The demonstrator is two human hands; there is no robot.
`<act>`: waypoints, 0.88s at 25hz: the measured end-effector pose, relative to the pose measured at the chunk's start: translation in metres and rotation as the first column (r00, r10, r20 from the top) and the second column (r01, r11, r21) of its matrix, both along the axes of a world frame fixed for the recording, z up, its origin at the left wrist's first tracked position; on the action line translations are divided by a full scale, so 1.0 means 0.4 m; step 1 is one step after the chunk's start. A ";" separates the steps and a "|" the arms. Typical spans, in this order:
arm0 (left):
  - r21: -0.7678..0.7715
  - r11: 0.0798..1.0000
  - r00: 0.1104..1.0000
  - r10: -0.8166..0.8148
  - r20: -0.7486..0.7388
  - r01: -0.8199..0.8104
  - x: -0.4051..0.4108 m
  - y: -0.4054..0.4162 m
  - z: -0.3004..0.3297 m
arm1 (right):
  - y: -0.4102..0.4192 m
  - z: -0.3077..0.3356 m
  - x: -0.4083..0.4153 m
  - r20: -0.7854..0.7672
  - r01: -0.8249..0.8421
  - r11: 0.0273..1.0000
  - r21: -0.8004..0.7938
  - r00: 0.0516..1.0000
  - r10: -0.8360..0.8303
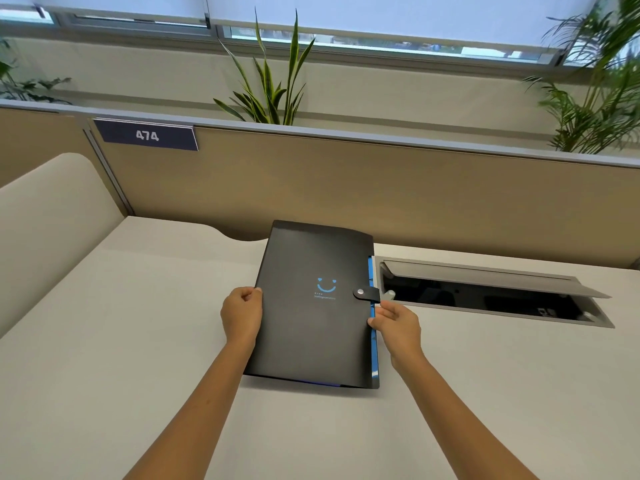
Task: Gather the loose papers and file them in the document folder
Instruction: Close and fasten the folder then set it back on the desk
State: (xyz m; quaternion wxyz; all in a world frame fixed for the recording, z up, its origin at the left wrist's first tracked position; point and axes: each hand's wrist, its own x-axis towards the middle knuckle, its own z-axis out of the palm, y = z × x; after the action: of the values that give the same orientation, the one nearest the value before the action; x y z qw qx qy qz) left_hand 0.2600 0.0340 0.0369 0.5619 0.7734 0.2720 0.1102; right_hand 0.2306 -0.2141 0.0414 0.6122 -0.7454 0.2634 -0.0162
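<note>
Fingers: left hand curls shut on the document folder's left edge; right hand pinches its blue right edge, just below the snap strap.
Folder: flat on the desk, closed, strap fastened.
Papers: none visible around folder.
Progress: filing looks finished, or unstarted; can't tell.
</note>
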 end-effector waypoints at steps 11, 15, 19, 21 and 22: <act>0.306 0.952 0.999 0.001 -0.036 0.010 0.105 -0.008 -0.090 | 0.017 -0.096 0.099 0.040 0.005 0.985 -0.174 0.999 0.002; 0.405 0.912 0.994 -0.030 -0.103 0.069 0.096 -0.017 -0.086 | 0.025 -0.094 0.091 0.055 -0.008 0.969 -0.248 0.998 0.022; 0.416 0.900 0.988 -0.084 -0.128 0.130 0.084 -0.009 -0.080 | 0.019 -0.083 0.083 0.027 -0.079 0.947 -0.312 0.995 0.092; 0.375 0.911 0.984 -0.139 -0.109 0.170 0.068 0.002 -0.079 | 0.013 -0.077 0.067 0.011 -0.099 0.944 -0.315 0.994 0.108; 0.359 0.914 0.982 -0.162 -0.097 0.186 0.057 0.009 -0.079 | 0.011 -0.076 0.056 0.011 -0.101 0.942 -0.321 0.994 0.110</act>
State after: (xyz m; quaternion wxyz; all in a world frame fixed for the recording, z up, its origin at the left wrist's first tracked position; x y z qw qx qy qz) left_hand 0.2827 0.0374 0.0051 0.4061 0.8889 0.1948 0.0833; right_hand 0.2530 -0.2098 0.0110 0.4869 -0.8475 0.2081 -0.0364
